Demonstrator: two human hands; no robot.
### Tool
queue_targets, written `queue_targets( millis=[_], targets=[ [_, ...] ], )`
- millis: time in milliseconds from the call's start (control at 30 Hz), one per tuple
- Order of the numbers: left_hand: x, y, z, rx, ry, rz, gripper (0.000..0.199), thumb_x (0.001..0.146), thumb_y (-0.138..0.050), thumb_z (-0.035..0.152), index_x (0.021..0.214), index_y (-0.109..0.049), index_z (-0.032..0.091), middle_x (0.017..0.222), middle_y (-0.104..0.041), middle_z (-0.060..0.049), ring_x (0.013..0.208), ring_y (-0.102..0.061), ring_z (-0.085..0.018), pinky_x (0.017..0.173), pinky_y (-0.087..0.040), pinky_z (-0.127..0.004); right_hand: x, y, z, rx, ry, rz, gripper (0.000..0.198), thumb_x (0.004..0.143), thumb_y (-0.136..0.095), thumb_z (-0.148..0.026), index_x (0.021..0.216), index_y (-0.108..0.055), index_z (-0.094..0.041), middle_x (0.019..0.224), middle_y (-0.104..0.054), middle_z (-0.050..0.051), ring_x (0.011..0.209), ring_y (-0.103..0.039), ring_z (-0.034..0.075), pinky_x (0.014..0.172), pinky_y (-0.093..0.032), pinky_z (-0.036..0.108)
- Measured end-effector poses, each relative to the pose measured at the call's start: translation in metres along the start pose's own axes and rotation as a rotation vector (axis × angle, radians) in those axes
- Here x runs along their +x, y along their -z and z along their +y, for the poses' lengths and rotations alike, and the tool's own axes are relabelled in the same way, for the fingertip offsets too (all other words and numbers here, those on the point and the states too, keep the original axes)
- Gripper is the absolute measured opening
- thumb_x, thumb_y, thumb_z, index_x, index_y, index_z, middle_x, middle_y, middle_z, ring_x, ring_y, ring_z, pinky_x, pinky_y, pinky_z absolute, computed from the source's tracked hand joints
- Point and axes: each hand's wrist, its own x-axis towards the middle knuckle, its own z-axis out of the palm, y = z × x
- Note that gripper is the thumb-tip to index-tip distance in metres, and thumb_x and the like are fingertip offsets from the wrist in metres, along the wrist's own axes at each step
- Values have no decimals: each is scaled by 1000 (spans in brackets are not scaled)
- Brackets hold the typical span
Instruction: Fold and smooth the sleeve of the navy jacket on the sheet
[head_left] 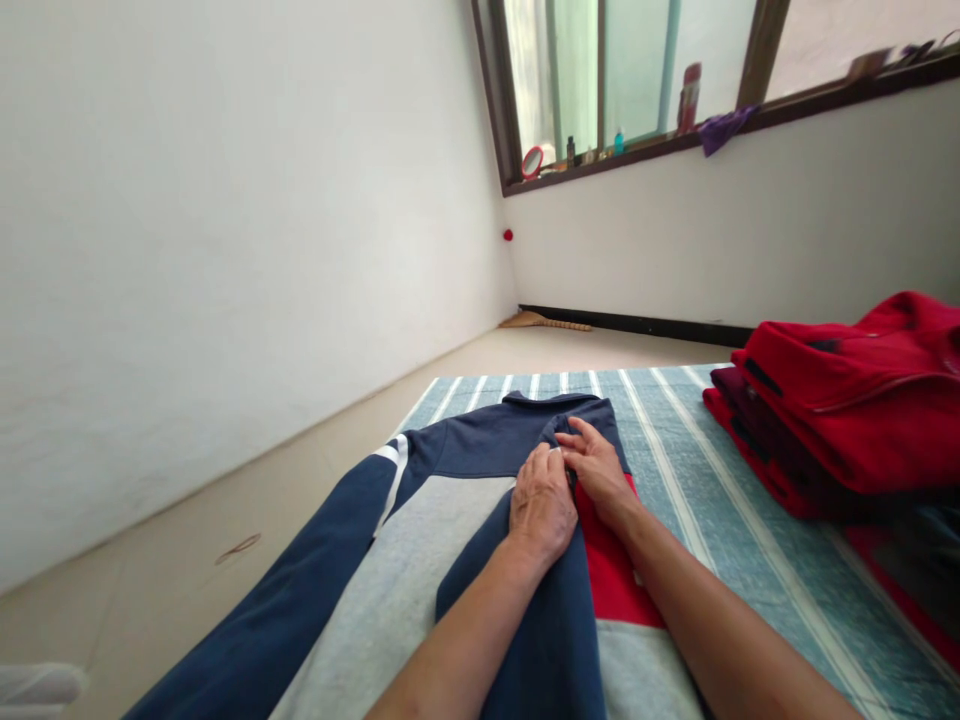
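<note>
A jacket in navy, light grey and red lies spread face down or folded on a striped cloth, its collar pointing away from me. One navy sleeve with white bands reaches out to the left. The other sleeve is laid back over the body. My left hand is closed on this sleeve near the shoulder. Just beside it, my right hand has bent fingers gripping the cloth at the shoulder fold, its fingertips meeting those of the left. The cloth under the fingers is partly hidden.
A stack of folded red and maroon garments stands on the right of the striped cloth. A broom lies by the far wall. On the window sill are a round mirror, a flask and a purple cloth.
</note>
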Motion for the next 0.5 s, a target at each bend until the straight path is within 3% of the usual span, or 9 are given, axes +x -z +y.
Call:
queue_targets(
  millis=[133,333,500],
  targets=[
    [-5,-14,-5,-34,31,18,36,94,-34,15,125,-52,11,137,-51,-16,128,-47,-25,106,-39,-40,4,4,-3,-52,-30,-16,64,59,-60,-18,123,-52,-18,111,-68,10,102,-65,25,92,-51,39],
    [-6,-18,-5,-57,22,28,42,93,-36,20,133,-47,13,143,-46,-15,135,-38,-25,107,-37,-45,32,-2,-9,-176,-41,-14,63,62,-58,-15,124,-53,-21,108,-68,9,90,-68,24,68,-57,34],
    [-4,-11,-2,-103,27,-81,54,92,-41,33,142,-38,15,152,-34,-11,142,-26,-24,114,-25,-43,53,-11,-7,-263,22,28,70,57,-59,-11,126,-52,-21,109,-67,9,94,-66,25,75,-56,36]
  ],
)
